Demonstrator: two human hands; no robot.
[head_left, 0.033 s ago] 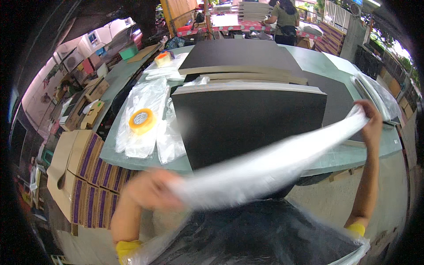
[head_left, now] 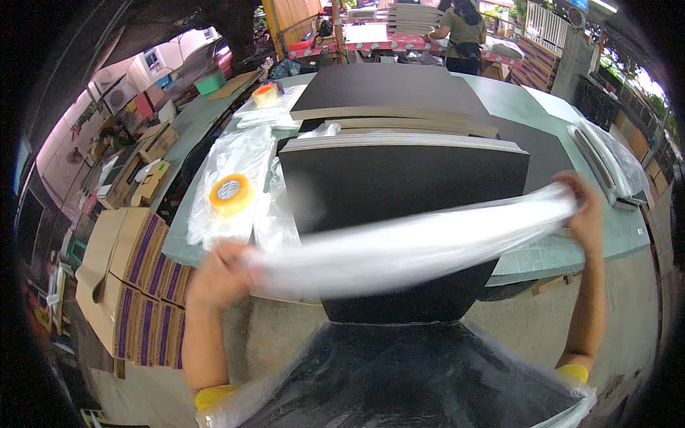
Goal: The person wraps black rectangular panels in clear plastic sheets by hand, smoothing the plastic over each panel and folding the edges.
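Band of translucent plastic film (head_left: 421, 242) is held stretched crosswise by both hands, in front of the upright-edged stack of black boards (head_left: 407, 178); part of the stack's front face is covered by it from this view. Sheet or bag: cannot be told. Film is blurred, sloping up toward the right.

Left end of film is gripped by the left hand (head_left: 222, 274), thumb and fingers clamped together on it; single fingers are smeared by blur. Right end is gripped by the right hand (head_left: 584, 207), fingers curled and clamped on the gathered plastic, set higher than the left hand. Yellow sleeves (head_left: 573, 372) are seen on both arms.

At the lower edge, a dark panel (head_left: 428, 378) is covered by clear wrinkled plastic. Behind the stack, a large black sheet (head_left: 392, 85) is laid flat on the green table (head_left: 621, 230). On the table's left, an orange-yellow tape roll (head_left: 230, 194) is placed on a pile of clear plastic bags (head_left: 232, 153); a second tape roll (head_left: 264, 94) is placed farther back. A plastic-wrapped bundle (head_left: 610, 160) is lying at the right edge. Cardboard cartons (head_left: 114, 257) are stacked at lower left. A co-worker (head_left: 465, 43) is seen at a far table covered in red patterned cloth (head_left: 399, 46).
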